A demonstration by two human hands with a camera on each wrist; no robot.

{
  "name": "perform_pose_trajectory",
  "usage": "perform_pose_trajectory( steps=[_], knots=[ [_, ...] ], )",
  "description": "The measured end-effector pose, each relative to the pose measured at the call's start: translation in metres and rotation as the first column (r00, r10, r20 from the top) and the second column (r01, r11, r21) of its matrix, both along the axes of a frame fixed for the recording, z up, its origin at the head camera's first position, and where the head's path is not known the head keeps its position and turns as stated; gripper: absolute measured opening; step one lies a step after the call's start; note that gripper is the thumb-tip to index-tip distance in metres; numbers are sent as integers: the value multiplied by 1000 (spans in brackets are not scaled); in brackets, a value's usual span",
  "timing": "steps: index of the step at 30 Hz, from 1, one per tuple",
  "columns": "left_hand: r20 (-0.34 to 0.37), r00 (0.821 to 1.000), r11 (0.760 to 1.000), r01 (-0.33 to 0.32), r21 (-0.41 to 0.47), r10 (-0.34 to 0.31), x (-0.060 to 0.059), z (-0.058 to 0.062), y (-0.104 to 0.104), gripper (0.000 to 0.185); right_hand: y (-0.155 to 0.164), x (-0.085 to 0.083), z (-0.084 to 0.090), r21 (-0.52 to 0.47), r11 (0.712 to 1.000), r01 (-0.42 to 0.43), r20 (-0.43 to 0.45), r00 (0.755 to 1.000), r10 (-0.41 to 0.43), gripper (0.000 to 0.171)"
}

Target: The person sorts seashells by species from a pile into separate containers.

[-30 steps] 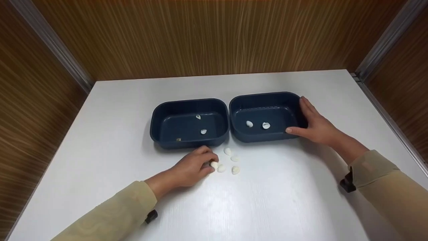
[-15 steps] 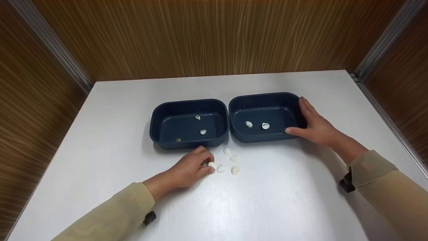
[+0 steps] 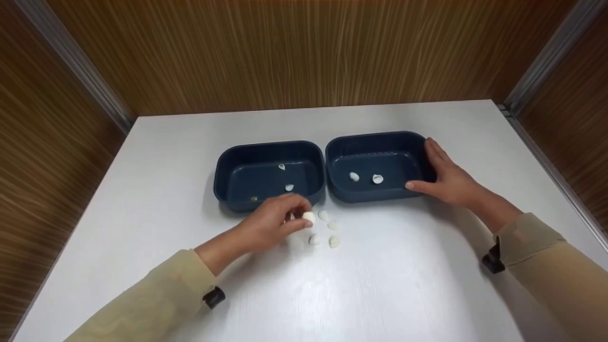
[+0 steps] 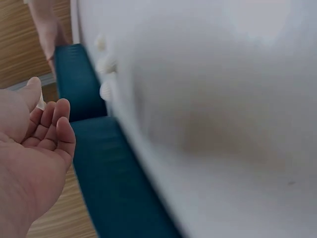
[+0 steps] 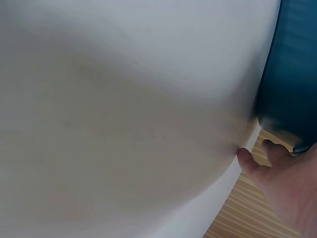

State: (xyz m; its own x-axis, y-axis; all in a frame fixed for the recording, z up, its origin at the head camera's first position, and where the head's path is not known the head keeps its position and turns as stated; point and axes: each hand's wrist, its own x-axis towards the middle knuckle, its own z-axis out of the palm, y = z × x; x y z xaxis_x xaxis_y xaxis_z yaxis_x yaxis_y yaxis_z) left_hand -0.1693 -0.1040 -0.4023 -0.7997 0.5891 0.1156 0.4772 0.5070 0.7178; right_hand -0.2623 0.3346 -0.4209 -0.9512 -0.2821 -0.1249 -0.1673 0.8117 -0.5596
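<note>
One small shell (image 3: 308, 218) is pinched in the left hand (image 3: 268, 224), whitish and rounded in the head view, its finer surface too small to read. From the left wrist only a pale sliver of it shows past the thumb. It sits at the tip of the hand, between thumb and bent fingers, with its rounded face turned outward. Hand and shell are over the desk (image 3: 361, 294), at the near right corner of the left tray (image 3: 256, 178).

Four loose shells (image 3: 334, 242), white to cream, lie near the hand on the desk. The dark blue left tray contains two pale pieces (image 3: 289, 187) and a brownish one (image 3: 254, 198); the matching right tray (image 3: 375, 195), just beside it, contains two white shells (image 3: 377, 179). The right hand (image 3: 449, 183) rests at that tray's right end, thumb and fingers spread apart, the thumb at the near edge.
</note>
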Motion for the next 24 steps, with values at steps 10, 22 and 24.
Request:
perform_pose_trajectory(
  steps=[10, 22, 24],
  knots=[
    [11, 999, 995, -31, 94, 30, -31, 31, 16, 16, -2, 0, 1, 19, 1000, 0, 4, 1000, 0, 121],
    [13, 1000, 998, -13, 59, 13, -78, 59, 62, 20, -2, -1, 1, 13, 1000, 6, 12, 1000, -6, 122],
    [30, 999, 998, -21, 53, 20, -84, 60, 70, 21, -2, -1, 0, 11, 1000, 8, 12, 1000, -8, 122]
  ],
)
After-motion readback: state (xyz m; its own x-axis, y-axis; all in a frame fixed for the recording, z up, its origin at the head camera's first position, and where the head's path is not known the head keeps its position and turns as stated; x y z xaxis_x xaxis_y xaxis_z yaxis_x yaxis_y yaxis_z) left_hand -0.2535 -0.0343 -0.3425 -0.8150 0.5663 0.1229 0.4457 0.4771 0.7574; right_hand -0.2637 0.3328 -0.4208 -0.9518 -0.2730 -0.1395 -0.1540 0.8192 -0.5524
